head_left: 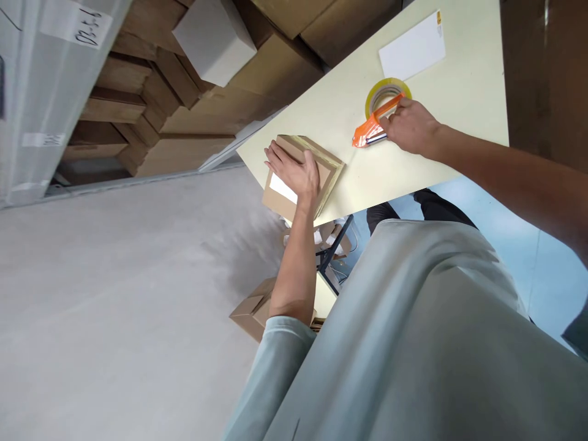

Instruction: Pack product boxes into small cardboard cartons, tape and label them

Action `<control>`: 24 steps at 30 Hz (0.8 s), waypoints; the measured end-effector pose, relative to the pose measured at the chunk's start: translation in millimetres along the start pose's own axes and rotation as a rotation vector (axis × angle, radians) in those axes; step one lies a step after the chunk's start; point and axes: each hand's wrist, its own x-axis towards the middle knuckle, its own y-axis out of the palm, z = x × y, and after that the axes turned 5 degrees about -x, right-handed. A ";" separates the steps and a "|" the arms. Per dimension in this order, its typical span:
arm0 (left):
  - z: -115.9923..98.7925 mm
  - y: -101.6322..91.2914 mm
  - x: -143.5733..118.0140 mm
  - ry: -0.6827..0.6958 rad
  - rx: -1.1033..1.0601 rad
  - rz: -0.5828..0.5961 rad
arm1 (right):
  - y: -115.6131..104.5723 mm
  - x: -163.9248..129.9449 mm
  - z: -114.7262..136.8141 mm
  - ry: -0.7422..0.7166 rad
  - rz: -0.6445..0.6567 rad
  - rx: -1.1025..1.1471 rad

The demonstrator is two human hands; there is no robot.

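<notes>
My left hand [296, 173] lies with outstretched fingers on top of a small cardboard box [272, 199] at the table's left end. A white label [282, 188] shows on the box, partly covered by that hand, and shiny tape runs along one edge. My right hand [410, 127] is closed around the handle of an orange tape dispenser [366, 131], which carries a roll of clear yellowish tape [370, 101]. The dispenser is over the pale table, to the right of the box and apart from it.
The pale table [367, 177] also bears a flat white rectangle [413, 48] near its far edge. Stacked cardboard boxes [271, 73] and a white box [215, 40] stand beyond it. A metal shelf post [59, 92] rises at upper left. Another carton [252, 308] lies below my left arm.
</notes>
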 end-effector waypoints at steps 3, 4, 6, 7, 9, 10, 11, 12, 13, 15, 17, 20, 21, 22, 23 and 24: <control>-0.6 -3.0 -4.0 0.038 0.012 0.040 | 9.1 17.4 7.7 0.026 -0.041 0.156; -1.2 -4.2 -6.6 0.050 0.020 0.054 | 11.5 20.7 10.6 0.028 -0.046 0.183; -3.0 -6.6 -13.4 0.085 0.039 0.084 | 15.3 23.5 16.8 0.009 -0.039 0.171; -4.0 -7.6 -17.2 0.110 0.045 0.103 | 16.5 23.4 20.0 -0.011 -0.023 0.140; -6.0 -8.6 -24.6 0.161 0.046 0.140 | 17.2 20.6 25.6 -0.058 0.021 0.060; -6.8 -8.7 -27.7 0.181 0.043 0.152 | 16.5 18.4 27.9 -0.082 0.048 0.023; -7.7 -8.5 -30.1 0.194 0.036 0.159 | 15.0 15.8 29.8 -0.101 0.074 -0.004; -8.7 -8.2 -31.9 0.202 0.028 0.164 | 12.7 13.0 31.8 -0.111 0.094 -0.023; -9.7 -7.8 -33.0 0.206 0.018 0.167 | 9.5 10.1 34.1 -0.115 0.108 -0.042; -11.9 -7.3 -33.7 0.207 -0.010 0.171 | 0.4 4.3 42.1 -0.103 0.122 -0.085; -13.9 -7.3 -33.5 0.212 -0.041 0.166 | -11.7 -0.7 57.2 -0.060 0.120 -0.120; -15.9 -7.6 -33.9 0.233 -0.087 0.144 | -33.1 -5.7 92.1 0.022 0.158 -0.119; -16.3 -7.4 -34.4 0.239 -0.107 0.139 | -40.5 -6.3 104.7 0.064 0.186 -0.101; -16.7 -7.1 -35.0 0.246 -0.130 0.136 | -48.0 -6.3 116.5 0.109 0.213 -0.084; -17.1 -6.7 -35.7 0.255 -0.154 0.136 | -55.5 -5.7 126.8 0.155 0.235 -0.074; -17.7 -6.3 -36.5 0.268 -0.176 0.138 | -63.3 -4.6 135.3 0.197 0.244 -0.074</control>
